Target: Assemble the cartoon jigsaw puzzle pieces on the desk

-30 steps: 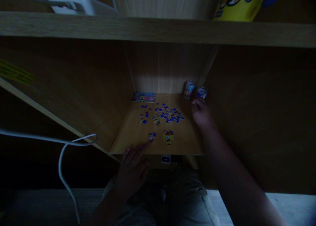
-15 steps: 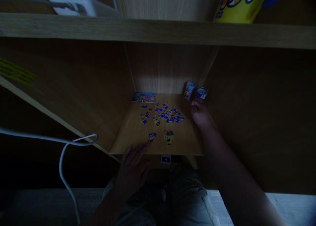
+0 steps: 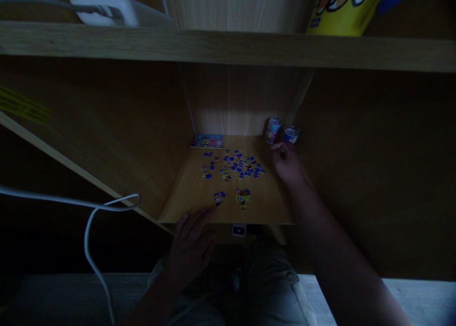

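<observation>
My left hand (image 3: 190, 245) rests at the front edge of the wooden board, fingers stretched out. Its fingertips reach the lower edge of a small joined cluster of jigsaw pieces (image 3: 219, 198). To the right of that cluster lies a partly joined yellow cartoon figure (image 3: 243, 199). Behind these, many loose jigsaw pieces (image 3: 242, 164) are spread, mostly blue side up. At the right, my right hand (image 3: 288, 163) is closed in a pinch just in front of a small clear tub (image 3: 291, 134); what sits between its fingertips is too small and dark to name.
A printed cylindrical can (image 3: 272, 130) stands at the back right, and a cartoon picture card (image 3: 207, 141) lies at the back left. Overhead runs a shelf edge (image 3: 228, 46) bearing a white charger (image 3: 107, 8) and a yellow container (image 3: 347, 13). A white cable (image 3: 89, 240) loops at left.
My right hand has shifted slightly left, and its fingers have turned a little. The left hand and the pieces on the board stay where they were.
</observation>
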`<state>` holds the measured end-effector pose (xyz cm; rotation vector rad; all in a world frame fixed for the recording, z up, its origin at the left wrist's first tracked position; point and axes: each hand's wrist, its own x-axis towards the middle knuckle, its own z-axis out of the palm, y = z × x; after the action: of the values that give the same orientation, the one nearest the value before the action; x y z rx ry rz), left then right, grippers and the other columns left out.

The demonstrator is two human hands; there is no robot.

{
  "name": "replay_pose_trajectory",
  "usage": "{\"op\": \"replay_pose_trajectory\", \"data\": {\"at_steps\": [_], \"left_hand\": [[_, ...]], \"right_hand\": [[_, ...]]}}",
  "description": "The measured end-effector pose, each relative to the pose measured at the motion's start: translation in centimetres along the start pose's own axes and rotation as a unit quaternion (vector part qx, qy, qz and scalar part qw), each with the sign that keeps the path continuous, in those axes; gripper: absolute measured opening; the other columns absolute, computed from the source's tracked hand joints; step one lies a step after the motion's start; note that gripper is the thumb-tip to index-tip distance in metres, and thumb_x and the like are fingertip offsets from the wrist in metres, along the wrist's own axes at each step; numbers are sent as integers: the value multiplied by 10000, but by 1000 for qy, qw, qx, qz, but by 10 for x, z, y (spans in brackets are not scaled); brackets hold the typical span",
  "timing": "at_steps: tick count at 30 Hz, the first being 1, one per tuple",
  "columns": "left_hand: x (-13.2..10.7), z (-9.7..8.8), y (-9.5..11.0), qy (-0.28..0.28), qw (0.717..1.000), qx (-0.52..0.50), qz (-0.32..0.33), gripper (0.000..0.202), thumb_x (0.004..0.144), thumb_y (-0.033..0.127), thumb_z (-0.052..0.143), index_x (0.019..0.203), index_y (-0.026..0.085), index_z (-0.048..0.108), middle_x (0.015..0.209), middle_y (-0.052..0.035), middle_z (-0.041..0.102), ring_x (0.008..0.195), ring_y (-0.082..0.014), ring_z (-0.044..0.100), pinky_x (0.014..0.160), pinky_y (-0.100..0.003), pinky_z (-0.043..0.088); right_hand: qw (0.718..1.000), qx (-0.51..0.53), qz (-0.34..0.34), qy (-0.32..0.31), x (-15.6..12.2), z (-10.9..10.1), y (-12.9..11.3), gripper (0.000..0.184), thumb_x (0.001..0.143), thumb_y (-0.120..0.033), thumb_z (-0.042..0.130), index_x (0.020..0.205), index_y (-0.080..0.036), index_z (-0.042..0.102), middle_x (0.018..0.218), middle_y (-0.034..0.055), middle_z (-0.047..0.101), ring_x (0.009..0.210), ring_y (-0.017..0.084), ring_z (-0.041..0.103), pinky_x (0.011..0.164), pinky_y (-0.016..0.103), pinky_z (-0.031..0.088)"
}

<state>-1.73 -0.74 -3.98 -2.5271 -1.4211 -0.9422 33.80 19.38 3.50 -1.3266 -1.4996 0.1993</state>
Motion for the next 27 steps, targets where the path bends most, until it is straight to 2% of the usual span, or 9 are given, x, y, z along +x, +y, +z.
{"op": "replay_pose_trajectory", "data": {"at_steps": [4, 7, 14, 27], "left_hand": [[-1, 1, -1, 5, 1000, -4, 2, 164, 1029, 236, 651, 923, 273, 771, 1674, -39, 625, 1516, -281, 586, 1413, -501, 193], [-1, 2, -2, 7, 1000, -3, 5, 156, 1039, 252, 652, 941, 272, 772, 1680, -47, 619, 1517, -286, 586, 1413, -511, 195], [-1, 0, 0, 7, 1000, 4, 2, 168, 1043, 244, 641, 934, 273, 766, 1637, -53, 660, 1494, -288, 613, 1407, -527, 223], [-1, -1, -1, 3, 1000, 13, 5, 150, 1028, 245, 654, 947, 277, 776, 1661, -45, 638, 1519, -284, 592, 1412, -523, 216]], "right_hand": [[1000, 1, -7, -16, 1, 1, 4, 337, 874, -328, 595, 1142, -255, 786, 1383, 123, 759, 1334, 319, 678, 1223, 542, 492], [1000, -2, -4, -22, 1, 3, 9, 427, 876, -324, 608, 1253, -241, 790, 1478, 131, 733, 1410, 317, 653, 1271, 559, 466], [1000, -6, -2, -26, 2, 6, 16, 450, 869, -335, 639, 1277, -231, 797, 1513, 151, 696, 1437, 343, 624, 1279, 594, 463], [999, -1, 11, -31, 1, 9, 17, 405, 854, -372, 658, 1212, -224, 776, 1469, 169, 660, 1389, 351, 622, 1254, 562, 460]]}}
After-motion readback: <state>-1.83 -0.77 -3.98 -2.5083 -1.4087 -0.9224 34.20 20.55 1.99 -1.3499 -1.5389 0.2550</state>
